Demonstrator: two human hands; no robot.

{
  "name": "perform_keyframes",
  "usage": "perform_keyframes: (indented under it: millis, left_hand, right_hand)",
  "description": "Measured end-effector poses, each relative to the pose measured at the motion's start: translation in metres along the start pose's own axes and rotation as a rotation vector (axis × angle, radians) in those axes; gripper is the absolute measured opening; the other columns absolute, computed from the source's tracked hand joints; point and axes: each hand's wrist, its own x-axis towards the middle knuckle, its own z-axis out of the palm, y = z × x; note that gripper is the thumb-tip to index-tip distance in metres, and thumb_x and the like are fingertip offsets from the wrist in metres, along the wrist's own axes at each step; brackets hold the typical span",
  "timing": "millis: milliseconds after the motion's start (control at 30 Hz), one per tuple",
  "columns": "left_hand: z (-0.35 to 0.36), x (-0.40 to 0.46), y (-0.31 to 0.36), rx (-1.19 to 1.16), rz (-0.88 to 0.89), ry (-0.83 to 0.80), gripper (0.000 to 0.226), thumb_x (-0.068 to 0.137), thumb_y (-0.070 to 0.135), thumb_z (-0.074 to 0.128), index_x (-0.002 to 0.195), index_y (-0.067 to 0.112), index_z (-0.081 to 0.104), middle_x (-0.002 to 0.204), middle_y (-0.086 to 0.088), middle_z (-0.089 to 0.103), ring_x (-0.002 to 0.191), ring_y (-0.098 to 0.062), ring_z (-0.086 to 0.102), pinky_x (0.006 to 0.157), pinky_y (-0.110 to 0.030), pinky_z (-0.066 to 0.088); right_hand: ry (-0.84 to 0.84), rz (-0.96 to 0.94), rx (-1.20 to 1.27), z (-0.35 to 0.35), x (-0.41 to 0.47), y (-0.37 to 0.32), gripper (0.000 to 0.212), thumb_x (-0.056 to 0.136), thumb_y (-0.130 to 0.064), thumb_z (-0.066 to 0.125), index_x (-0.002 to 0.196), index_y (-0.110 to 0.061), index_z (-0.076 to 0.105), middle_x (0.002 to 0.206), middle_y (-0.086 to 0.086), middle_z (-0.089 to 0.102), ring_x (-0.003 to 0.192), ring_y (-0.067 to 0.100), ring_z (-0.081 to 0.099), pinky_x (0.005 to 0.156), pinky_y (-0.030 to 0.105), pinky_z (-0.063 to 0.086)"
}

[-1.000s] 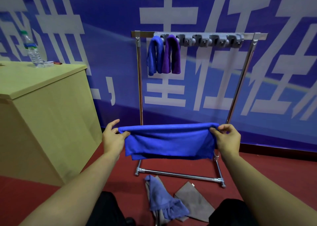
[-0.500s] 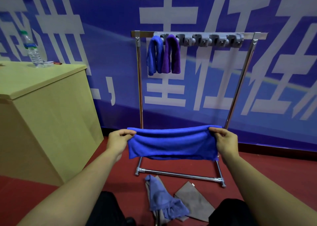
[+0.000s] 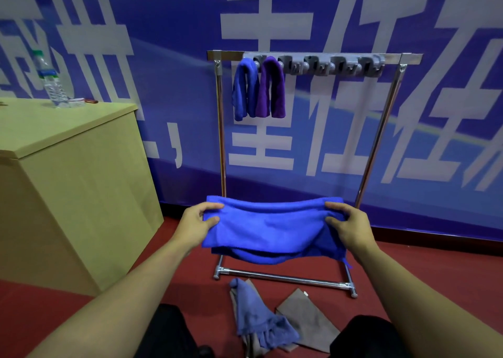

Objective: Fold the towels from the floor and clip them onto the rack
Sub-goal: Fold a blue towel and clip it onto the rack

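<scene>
Two towels — one blue (image 3: 243,91), one purple (image 3: 271,89) — are already hanging clipped on the rack (image 3: 313,57). The left hand (image 3: 198,225) and right hand (image 3: 347,227) are each closing a grip on an end of a half-folded blue towel (image 3: 272,229) in midair before the rack; more towels (image 3: 275,322) are lying on the floor.

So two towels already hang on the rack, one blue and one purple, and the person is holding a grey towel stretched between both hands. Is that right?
Not quite. The head view shows the towel stretched between the left hand and right hand is bright blue, not grey. A grey towel lies on the floor. The rest holds: a blue towel and a purple towel hang on the rack.
</scene>
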Motion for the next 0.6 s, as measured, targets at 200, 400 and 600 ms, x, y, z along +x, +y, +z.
perform_keyframes:
  millis: [200, 400, 600]
  left_hand:
    - [-0.001, -0.002, -0.006, -0.091, -0.088, 0.054, 0.033, 0.082, -0.008, 0.073, 0.091, 0.024, 0.075, 0.101, -0.003, 0.073, 0.098, -0.017, 0.065, 0.097, -0.032, 0.051]
    - [-0.005, -0.001, -0.010, -0.104, -0.062, 0.188, 0.038, 0.078, -0.001, 0.080, 0.100, 0.029, 0.074, 0.109, 0.005, 0.072, 0.111, -0.014, 0.063, 0.102, -0.032, 0.048]
    - [-0.004, 0.000, -0.004, -0.174, -0.070, 0.279, 0.031, 0.081, 0.002, 0.078, 0.089, 0.032, 0.076, 0.105, 0.007, 0.075, 0.109, -0.014, 0.067, 0.102, -0.034, 0.050]
  right_hand:
    - [0.013, 0.072, 0.032, -0.003, -0.001, 0.004, 0.030, 0.082, -0.001, 0.076, 0.109, -0.014, 0.075, 0.119, 0.007, 0.069, 0.105, 0.021, 0.065, 0.096, 0.042, 0.054]
    - [0.034, 0.033, -0.001, -0.005, -0.001, 0.005, 0.033, 0.078, -0.006, 0.081, 0.106, -0.022, 0.073, 0.136, -0.001, 0.059, 0.122, 0.017, 0.057, 0.103, 0.042, 0.049]
    - [0.049, 0.021, 0.159, -0.002, -0.007, -0.005, 0.010, 0.079, -0.003, 0.079, 0.085, -0.010, 0.078, 0.088, 0.003, 0.077, 0.093, 0.019, 0.072, 0.091, 0.037, 0.056]
